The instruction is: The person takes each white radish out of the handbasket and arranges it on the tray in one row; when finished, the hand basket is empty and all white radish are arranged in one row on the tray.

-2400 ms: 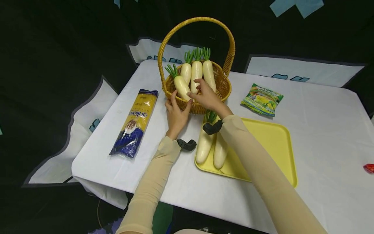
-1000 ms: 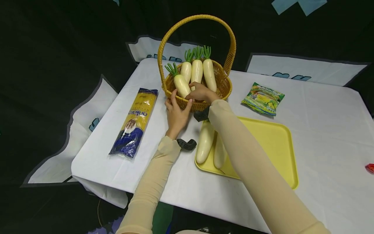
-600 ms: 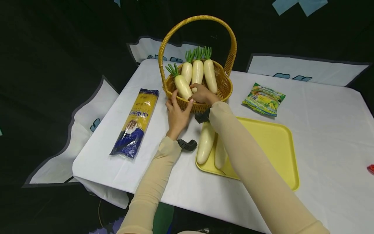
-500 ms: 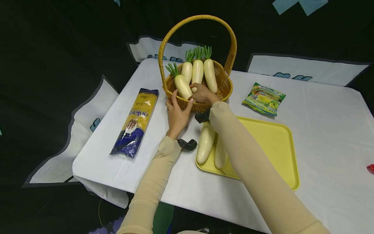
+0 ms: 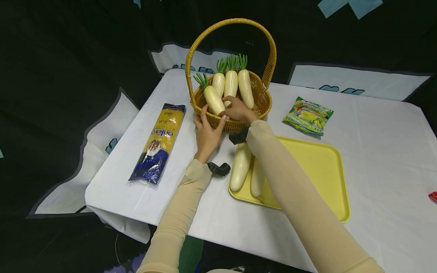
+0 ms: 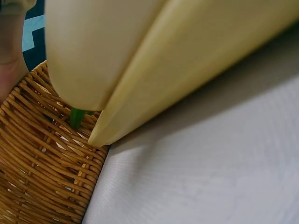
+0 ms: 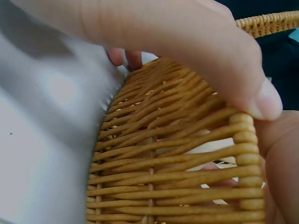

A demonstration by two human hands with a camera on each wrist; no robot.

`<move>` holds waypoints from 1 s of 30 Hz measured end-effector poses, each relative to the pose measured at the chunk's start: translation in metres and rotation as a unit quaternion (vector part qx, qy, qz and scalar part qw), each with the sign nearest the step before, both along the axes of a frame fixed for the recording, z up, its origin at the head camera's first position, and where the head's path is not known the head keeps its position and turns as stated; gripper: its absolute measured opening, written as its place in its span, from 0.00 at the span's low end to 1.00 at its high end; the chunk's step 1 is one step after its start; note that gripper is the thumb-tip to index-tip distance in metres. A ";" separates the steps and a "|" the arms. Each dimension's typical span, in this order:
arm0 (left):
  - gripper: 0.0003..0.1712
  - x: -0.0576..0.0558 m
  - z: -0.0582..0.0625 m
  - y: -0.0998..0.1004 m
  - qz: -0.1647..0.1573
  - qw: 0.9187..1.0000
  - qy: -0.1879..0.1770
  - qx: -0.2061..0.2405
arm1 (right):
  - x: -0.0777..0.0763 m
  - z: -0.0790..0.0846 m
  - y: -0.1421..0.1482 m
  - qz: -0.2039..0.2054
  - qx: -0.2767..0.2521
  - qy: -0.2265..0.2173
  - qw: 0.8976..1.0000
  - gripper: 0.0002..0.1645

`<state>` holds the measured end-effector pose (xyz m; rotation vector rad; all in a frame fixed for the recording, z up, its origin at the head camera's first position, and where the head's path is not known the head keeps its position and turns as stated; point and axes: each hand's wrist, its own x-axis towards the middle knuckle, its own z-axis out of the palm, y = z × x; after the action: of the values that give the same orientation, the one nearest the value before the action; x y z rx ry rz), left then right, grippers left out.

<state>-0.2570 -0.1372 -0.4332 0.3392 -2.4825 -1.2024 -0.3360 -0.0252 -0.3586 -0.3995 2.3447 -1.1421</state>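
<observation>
A wicker basket point(image 5: 235, 126) with a tall arched handle holds several daikon radishes with green stalks. My left hand point(image 5: 206, 136) grips the basket's front left wall, its thumb at the rim and fingers spread along the outside; the right wrist view shows that thumb point(image 7: 229, 70) on the rim. My right hand point(image 5: 240, 110) reaches over the front rim and holds the lower end of the leftmost daikon radish point(image 5: 213, 99), which leans left across the others. Its lower fingers are hidden inside the basket.
Two more daikon radishes point(image 5: 240, 167) lie on a yellow tray point(image 5: 317, 167), partly under my right forearm. A yellow and blue pasta packet point(image 5: 157, 144) lies to the left. A green packet point(image 5: 308, 116) lies right of the basket, and a small red object point(image 5: 433, 196) at the far right.
My right hand has come down from above the basket and closed round the lower end of the leftmost daikon radish. My left hand stays on the basket.
</observation>
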 end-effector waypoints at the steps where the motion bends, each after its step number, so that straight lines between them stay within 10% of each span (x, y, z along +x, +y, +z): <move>1: 0.43 0.000 0.000 0.000 -0.001 1.000 0.000 0.000 | 0.000 -0.001 0.001 -0.002 -0.009 -0.003 1.000 0.39; 30: 0.44 -0.001 0.001 0.000 -0.007 1.000 -0.007 0.008 | 0.010 0.017 0.034 -0.114 -0.257 -0.065 0.958 0.42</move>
<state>-0.2576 -0.1370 -0.4327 0.3357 -2.4935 -1.2300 -0.3257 0.0090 -0.3417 -0.2198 1.9947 -1.8362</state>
